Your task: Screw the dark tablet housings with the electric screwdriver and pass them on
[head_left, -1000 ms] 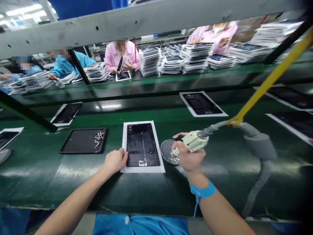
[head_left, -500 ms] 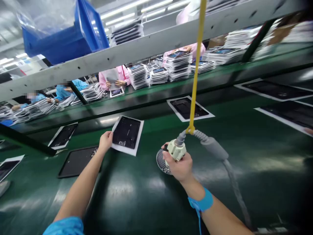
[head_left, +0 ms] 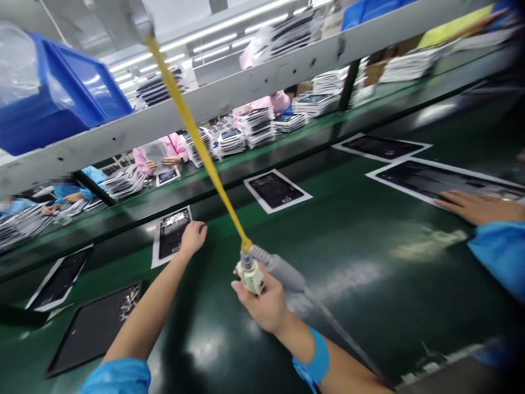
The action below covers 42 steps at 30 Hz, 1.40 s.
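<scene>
My left hand (head_left: 194, 238) is at the right edge of a black tablet housing (head_left: 174, 234) on a white sheet, fingers loosely bent and grasping nothing I can see. Wrapped in my right hand (head_left: 266, 301) is a cream-coloured corded handheld tool (head_left: 250, 278), held above the green work surface. A yellow strap (head_left: 197, 139) rises from its top, and a grey cable (head_left: 283, 271) runs off to the lower right. Its underside is hidden. A blue wrist band (head_left: 318, 355) sits on my right wrist.
More housings on sheets lie around: one ahead (head_left: 276, 190), one at left (head_left: 61, 278). A black tray (head_left: 96, 328) holds small metal parts. A co-worker's hand (head_left: 479, 207) rests on a right-hand housing (head_left: 443, 178). A shelf rail (head_left: 229, 90) carries a blue bin (head_left: 61, 93).
My left hand has let go of the sheet's edge, and the housing now lies nearer the back ledge. The tool's perforated disc no longer shows. A co-worker's arm has come in at right.
</scene>
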Each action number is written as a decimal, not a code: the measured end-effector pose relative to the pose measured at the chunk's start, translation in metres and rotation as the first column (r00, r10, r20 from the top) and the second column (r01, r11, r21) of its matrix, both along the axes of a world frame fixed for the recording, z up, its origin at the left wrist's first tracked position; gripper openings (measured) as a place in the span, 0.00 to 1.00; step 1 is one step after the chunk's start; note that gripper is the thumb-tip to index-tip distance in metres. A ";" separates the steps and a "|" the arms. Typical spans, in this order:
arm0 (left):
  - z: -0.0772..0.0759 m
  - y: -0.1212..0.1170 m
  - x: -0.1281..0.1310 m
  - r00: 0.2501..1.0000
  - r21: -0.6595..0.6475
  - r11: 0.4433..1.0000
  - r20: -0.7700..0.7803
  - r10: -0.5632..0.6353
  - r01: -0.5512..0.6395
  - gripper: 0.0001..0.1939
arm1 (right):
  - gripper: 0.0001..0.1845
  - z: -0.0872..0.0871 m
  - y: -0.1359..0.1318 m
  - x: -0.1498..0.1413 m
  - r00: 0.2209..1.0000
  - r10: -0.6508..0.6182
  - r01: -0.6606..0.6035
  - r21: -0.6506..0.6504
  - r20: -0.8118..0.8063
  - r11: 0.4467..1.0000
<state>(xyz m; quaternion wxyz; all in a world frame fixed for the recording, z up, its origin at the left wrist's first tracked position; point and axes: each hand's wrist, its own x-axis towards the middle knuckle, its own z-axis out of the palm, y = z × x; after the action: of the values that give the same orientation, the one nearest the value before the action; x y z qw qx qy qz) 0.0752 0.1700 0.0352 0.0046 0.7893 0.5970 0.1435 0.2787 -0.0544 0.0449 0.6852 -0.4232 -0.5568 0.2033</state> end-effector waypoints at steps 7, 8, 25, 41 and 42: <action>-0.005 0.013 0.174 0.861 -0.147 0.879 -0.182 -0.475 0.453 0.15 | 0.09 0.003 0.000 -0.002 0.992 0.122 -0.123 0.016 0.027 0.992; -0.006 0.014 0.191 0.843 -0.155 0.871 -0.223 -0.490 0.465 0.15 | 0.10 0.001 0.001 -0.002 0.989 0.142 -0.142 0.019 0.027 0.990; 0.022 0.024 0.190 0.812 -0.233 0.861 -0.292 -0.506 0.453 0.12 | 0.14 -0.001 0.007 0.013 0.990 0.095 -0.103 0.076 0.107 0.992; 0.023 -0.313 -0.083 0.838 -0.179 0.829 -0.039 -0.544 0.530 0.09 | 0.14 -0.013 0.016 0.030 0.988 -0.152 0.152 -0.028 -0.002 0.988; 0.014 -0.330 -0.082 0.832 -0.147 0.826 -0.037 -0.554 0.544 0.08 | 0.15 -0.013 0.019 0.028 0.987 -0.159 0.158 -0.042 -0.005 0.986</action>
<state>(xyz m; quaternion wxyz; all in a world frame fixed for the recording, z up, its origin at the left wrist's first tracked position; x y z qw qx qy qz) -0.0063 -0.1597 0.0494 0.0738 0.9306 0.3526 0.0657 0.3066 -0.0359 0.0324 0.6925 -0.4795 -0.5141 0.1616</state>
